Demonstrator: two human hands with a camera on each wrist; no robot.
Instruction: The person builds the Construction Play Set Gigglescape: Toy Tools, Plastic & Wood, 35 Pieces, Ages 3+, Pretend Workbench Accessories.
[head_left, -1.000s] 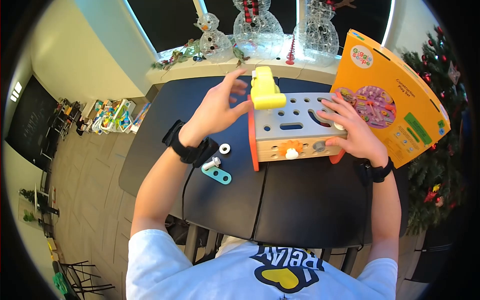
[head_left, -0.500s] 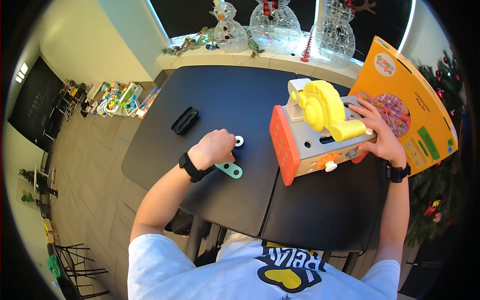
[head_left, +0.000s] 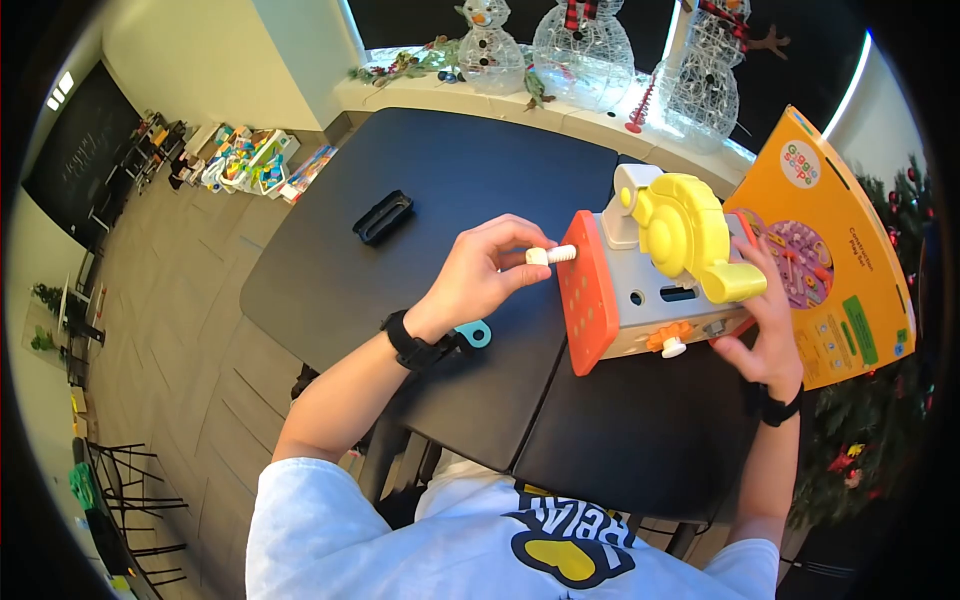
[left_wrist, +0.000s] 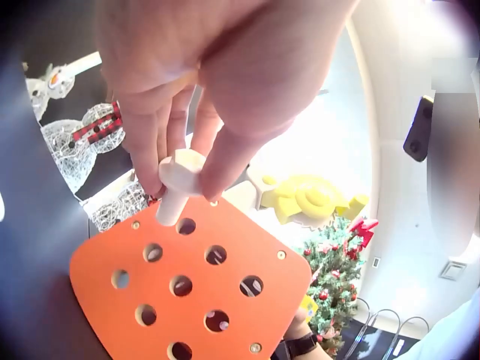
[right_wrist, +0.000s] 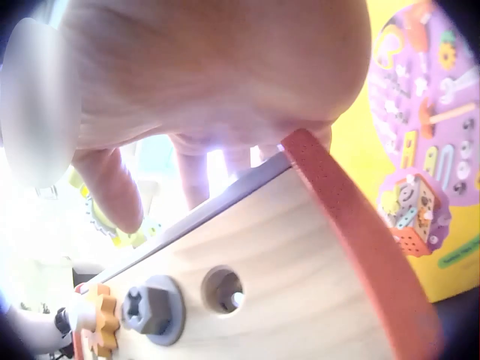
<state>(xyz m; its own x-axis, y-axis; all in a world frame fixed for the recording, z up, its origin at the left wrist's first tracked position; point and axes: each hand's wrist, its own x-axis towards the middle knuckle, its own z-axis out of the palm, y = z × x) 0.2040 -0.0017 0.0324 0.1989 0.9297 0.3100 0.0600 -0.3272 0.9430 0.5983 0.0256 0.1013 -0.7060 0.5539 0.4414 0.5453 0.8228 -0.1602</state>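
My left hand (head_left: 485,270) pinches a white toy screw (head_left: 560,254) between thumb and fingers. Its threaded end points at the red end panel (head_left: 585,305) of a toy workbench; in the left wrist view the screw (left_wrist: 180,178) overlaps the panel's upper edge, above rows of holes. My right hand (head_left: 770,325) rests over the workbench's right end, fingers fairly straight across the grey top (right_wrist: 217,202) and thumb toward the front. A yellow toy saw (head_left: 690,235) on a light-grey mount stands on top. An orange gear (right_wrist: 105,319) and a grey hex bolt (right_wrist: 154,311) sit on the wooden front.
A teal strip with holes (head_left: 476,333) lies by my left wrist, partly hidden. Farther back on the black table (head_left: 480,160) is a black band-like object (head_left: 384,218). The orange toy box (head_left: 855,280) stands right of the workbench; wire snowmen (head_left: 585,60) line the sill behind.
My left hand left the saw, reached down by the teal strip, and has brought the screw up to the red panel. The workbench has turned, its red end now facing my left hand.
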